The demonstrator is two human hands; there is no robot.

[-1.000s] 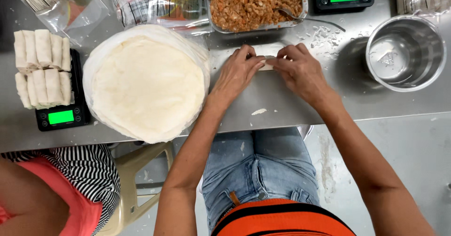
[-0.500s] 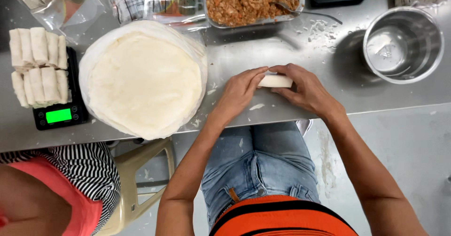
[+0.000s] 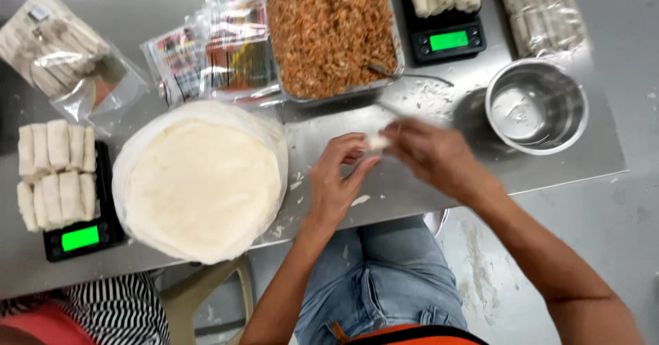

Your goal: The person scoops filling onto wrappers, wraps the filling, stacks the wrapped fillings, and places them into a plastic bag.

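Both my hands meet over the steel table [image 3: 412, 180], lifted a little above it. My left hand [image 3: 335, 180] and my right hand [image 3: 429, 154] pinch a small white rolled wrapper [image 3: 377, 142] between their fingertips; motion blur hides its exact shape. Left of my hands lies a round stack of pale wrappers [image 3: 202, 184] in clear plastic. Beyond my hands stands a tray of orange-brown minced filling [image 3: 329, 32] with a spoon [image 3: 405, 74] resting at its near right corner.
A steel bowl [image 3: 537, 105] with white paste sits at the right. One black scale [image 3: 75, 238] at the left carries several finished rolls [image 3: 56, 173]; another scale [image 3: 446, 39] at the back holds more. Plastic bags [image 3: 62, 50] lie at the back left. Another person's striped sleeve [image 3: 103, 317] shows bottom left.
My hands rolled the wrapper shut on the table, then lifted the small roll off the surface. The camera view has moved closer and shifted.
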